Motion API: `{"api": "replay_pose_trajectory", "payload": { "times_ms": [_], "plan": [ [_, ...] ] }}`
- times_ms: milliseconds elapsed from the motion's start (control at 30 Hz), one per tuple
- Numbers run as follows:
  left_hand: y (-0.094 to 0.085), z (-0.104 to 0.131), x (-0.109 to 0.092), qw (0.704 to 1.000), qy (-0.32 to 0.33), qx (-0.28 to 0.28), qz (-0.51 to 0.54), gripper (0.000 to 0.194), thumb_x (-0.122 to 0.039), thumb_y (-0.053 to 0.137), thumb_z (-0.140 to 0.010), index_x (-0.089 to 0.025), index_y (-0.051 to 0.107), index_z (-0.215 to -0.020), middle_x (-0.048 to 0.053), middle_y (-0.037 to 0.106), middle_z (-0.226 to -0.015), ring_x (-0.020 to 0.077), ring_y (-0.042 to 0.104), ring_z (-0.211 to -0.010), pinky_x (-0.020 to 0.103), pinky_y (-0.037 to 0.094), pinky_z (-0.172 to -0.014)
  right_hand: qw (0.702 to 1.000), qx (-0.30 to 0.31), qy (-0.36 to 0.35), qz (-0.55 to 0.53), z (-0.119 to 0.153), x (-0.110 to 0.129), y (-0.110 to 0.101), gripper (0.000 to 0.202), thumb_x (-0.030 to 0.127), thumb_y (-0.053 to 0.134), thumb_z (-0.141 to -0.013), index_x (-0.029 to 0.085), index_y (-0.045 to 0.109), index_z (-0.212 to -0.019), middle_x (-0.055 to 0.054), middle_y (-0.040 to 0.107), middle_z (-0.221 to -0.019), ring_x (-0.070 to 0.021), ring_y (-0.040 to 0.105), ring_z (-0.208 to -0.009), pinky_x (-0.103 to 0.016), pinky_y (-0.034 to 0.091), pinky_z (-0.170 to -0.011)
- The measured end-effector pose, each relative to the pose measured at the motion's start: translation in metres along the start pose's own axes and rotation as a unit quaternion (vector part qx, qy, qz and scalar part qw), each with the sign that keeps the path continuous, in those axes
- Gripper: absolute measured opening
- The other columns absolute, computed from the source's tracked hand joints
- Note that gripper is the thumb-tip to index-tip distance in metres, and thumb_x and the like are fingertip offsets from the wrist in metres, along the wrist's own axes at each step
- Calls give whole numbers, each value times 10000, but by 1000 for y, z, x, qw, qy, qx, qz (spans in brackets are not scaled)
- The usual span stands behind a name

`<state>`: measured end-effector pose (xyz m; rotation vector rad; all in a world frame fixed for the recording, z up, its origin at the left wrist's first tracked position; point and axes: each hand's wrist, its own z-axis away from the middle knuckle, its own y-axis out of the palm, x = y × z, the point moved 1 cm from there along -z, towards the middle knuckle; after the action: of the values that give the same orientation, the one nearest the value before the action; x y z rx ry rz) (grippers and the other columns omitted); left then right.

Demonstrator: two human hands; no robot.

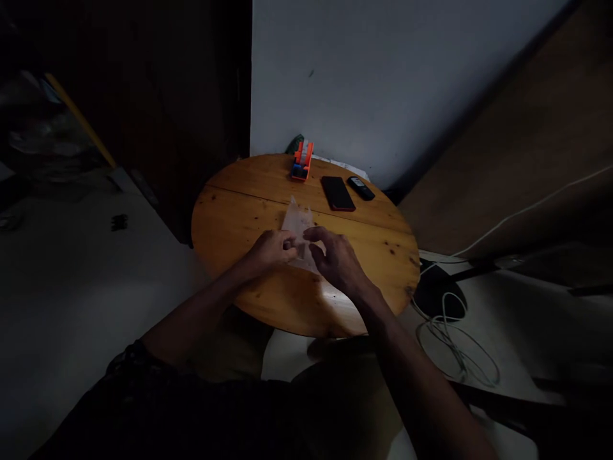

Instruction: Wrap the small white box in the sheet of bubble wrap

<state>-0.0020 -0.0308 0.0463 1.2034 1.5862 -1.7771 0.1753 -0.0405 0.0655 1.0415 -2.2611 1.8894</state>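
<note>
A thin, translucent plastic bag (pixel 297 219) lies crumpled on the round wooden table (pixel 249 223), two pointed corners towards the wall. At its left edge is my left hand (pixel 276 248), with fingers curled and closed on the plastic. My right hand (pixel 336 257) arches over the bag's right side. Its thumb and forefinger are apart, with nothing visible gripped between them. Between the two hands, part of the bag is covered by my fingers, and its fine detail is too dim to make out.
Near the wall stands an orange tape dispenser (pixel 302 161). A dark smartphone (pixel 338 193) and a small keypad phone (pixel 361 188) lie to its right. Loose pale cable (pixel 447 338) coils on the floor right of the table. A white wall (pixel 373 83) rises behind.
</note>
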Motion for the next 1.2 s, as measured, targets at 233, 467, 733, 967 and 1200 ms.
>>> {"api": "replay_pose_trajectory", "payload": {
  "times_ms": [233,467,733,967,1200],
  "plan": [
    [2,1,-4,974,48,7,-220,153,-262,560,-862,-192,675,-788,28,626,-779,181,569,-736,295,419,-695,979,-54,188,-54,27,-39,-3,418,433,612,-859,150,632,-1165,-154,708,-1155,-255,702,-882,-384,532,-747],
    [6,1,10,967,102,-19,-233,193,-303,562,-904,-202,718,-953,83,627,-1051,233,599,-1036,335,486,-935,965,26,249,-74,26,-39,14,551,478,656,-867,134,587,-1292,-136,762,-1006,-250,722,-872,-333,524,-731],
    [19,4,1,963,90,-63,-246,217,-240,524,-924,-153,708,-1002,128,612,-1111,257,573,-1103,355,476,-992,971,-7,218,-94,16,-55,30,559,397,622,-796,122,579,-1281,-66,726,-809,-207,649,-705,-308,479,-649],
    [21,3,7,959,124,-73,-246,201,-229,524,-926,-159,707,-967,119,608,-1085,259,560,-1087,373,474,-978,898,-66,237,-366,12,-43,35,534,522,674,-733,194,570,-1141,17,623,-716,-159,586,-607,-281,474,-557],
    [18,4,4,961,117,-54,-246,208,-213,526,-925,-173,724,-971,107,620,-1064,250,574,-1079,365,485,-978,851,-88,240,-459,0,-19,40,546,529,723,-693,202,539,-1089,74,545,-629,-127,517,-495,-257,435,-454]
  ]
}}
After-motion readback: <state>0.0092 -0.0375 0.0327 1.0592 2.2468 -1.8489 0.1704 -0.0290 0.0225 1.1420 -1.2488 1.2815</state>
